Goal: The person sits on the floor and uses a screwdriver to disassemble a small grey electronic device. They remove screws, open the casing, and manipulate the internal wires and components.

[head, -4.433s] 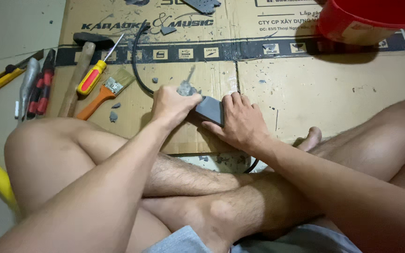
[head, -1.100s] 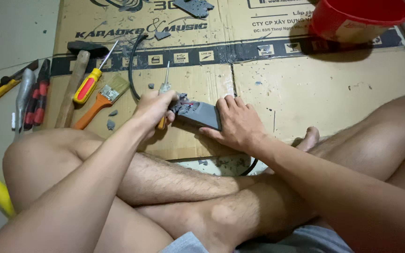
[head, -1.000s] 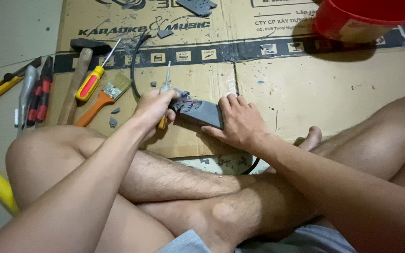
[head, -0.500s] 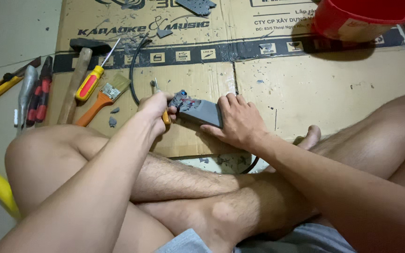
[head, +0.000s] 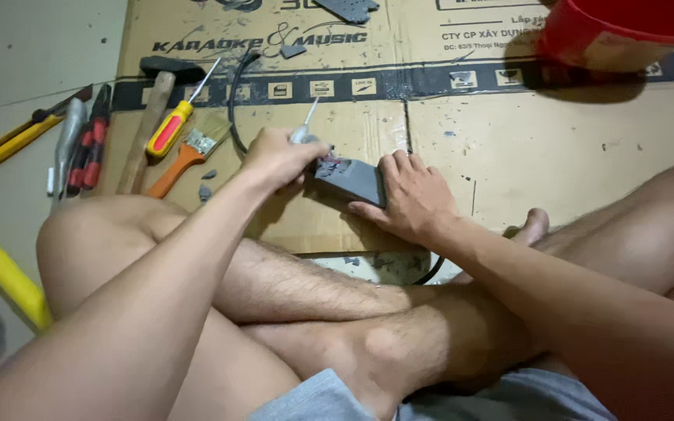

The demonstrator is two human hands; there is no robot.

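Down on the flattened cardboard [head: 555, 148], the left hand [head: 278, 156] is clenched around a thin tool [head: 306, 125] whose pale metal shaft sticks up out of the fist and leans slightly to the right; the handle is buried in the palm, so its colour cannot be told; the fist sits against the left end of a small dark grey box [head: 350, 178], a flat rectangular casing with a matte plastic look and some reddish bits showing at its open left end. The right hand [head: 411, 195] is pressed flat on the right end of that box, fingers spread over its top edge, pinning it to the cardboard just ahead of the crossed bare legs.

Beyond the hands, a thin black cable [head: 235, 117] curves in a long arc across the brown corrugated sheet, which is scuffed and printed with a dark band; 2 small grey fragments [head: 206, 183] lie near it. To the left rest a brush with an orange handle [head: 181, 160], a screwdriver with a yellow and red handle [head: 172, 125] and a hammer with a wooden handle [head: 150, 121] and black head, side by side; further left, on the pale floor, lie red-handled pliers [head: 91, 148], a grey metal tool [head: 64, 148] and a yellow utility knife [head: 21, 136]. A glossy red plastic bucket [head: 618, 31] stands at the far right corner; a flat grey plate [head: 345, 9] lies at the top edge.
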